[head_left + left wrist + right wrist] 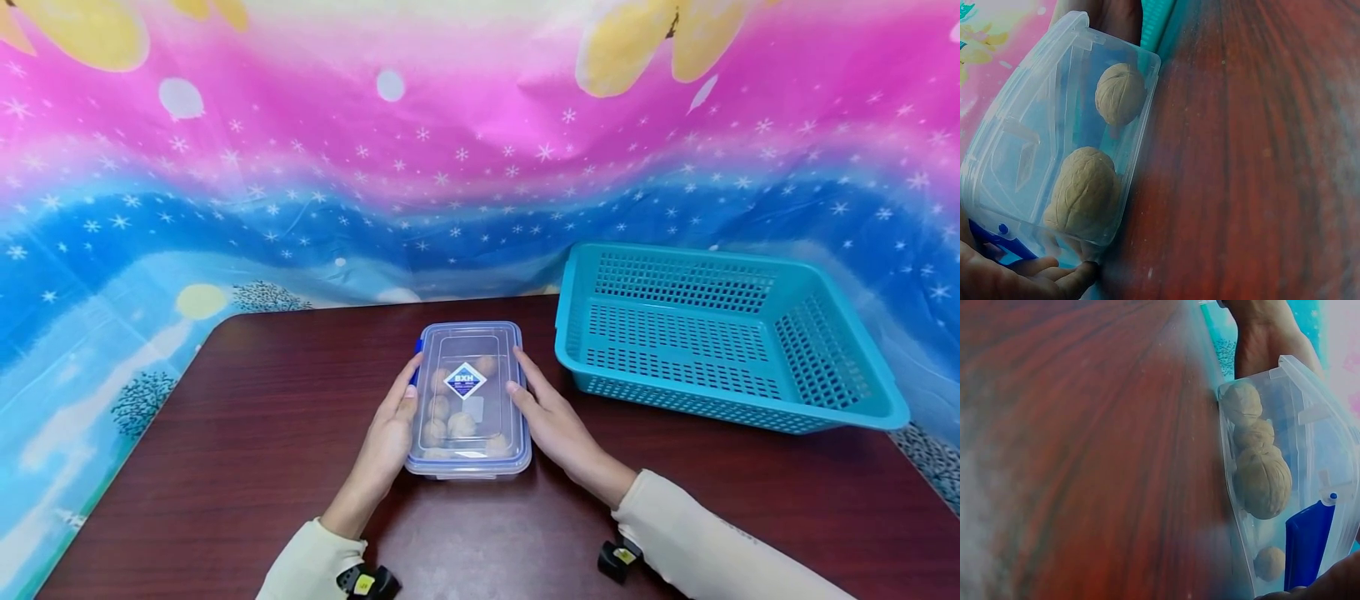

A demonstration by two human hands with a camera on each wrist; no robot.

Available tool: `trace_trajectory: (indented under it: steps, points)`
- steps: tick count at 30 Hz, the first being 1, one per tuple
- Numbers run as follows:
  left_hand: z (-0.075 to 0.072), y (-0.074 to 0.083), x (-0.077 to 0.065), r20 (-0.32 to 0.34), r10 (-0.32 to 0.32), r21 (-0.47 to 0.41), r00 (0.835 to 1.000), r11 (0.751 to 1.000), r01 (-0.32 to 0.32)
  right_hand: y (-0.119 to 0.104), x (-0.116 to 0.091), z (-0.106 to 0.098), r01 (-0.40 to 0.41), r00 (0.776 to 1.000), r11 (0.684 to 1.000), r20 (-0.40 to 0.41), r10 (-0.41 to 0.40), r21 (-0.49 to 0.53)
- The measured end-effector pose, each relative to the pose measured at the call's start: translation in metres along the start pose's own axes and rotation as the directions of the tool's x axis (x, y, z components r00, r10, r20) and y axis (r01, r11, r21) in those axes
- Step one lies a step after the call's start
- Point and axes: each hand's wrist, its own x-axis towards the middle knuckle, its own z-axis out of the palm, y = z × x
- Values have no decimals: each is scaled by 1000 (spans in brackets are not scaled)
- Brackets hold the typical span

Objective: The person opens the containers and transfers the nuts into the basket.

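Note:
A clear plastic storage box [480, 350] stands on the table in front of me, its see-through lid on and a blue-and-white diamond label [465, 381] reading BXH on top. Several walnuts [462, 424] show through it; two walnuts [1083, 190] appear near the wall in the left wrist view, and several walnuts [1263, 481] in the right. My left hand [390, 437] grips the box's left side, by a blue clip [417, 358]. On the opposite side my right hand [558, 425] holds the box, thumb near the lid's edge. A blue clip [1307, 540] hangs along the wall there.
A teal perforated plastic basket [720, 408] stands on the right of the dark wooden table [247, 433], with nothing seen inside. Behind the table hangs a colourful cloth [465, 183] with snowflakes. Each sleeve has a black wrist device [618, 560] below it.

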Motion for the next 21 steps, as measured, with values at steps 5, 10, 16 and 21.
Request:
trace_trajectory:
  steps: [5,10,16,21]
  points:
    - [0,0,0,0,2,3,1000,1000,-2,-1,0,2,-3,1000,1000,-2,3,3]
    - [0,-1,0,0,4,4,1000,1000,-4,-1,1,5,-7,1000,1000,-11,7,13]
    - [0,-1,0,5,6,-5,1000,1000,-5,-1,1,7,-18,1000,999,-15,19,43]
    - [0,-1,0,4,2,1,1000,1000,-2,-1,1,9,-17,1000,998,-22,19,66]
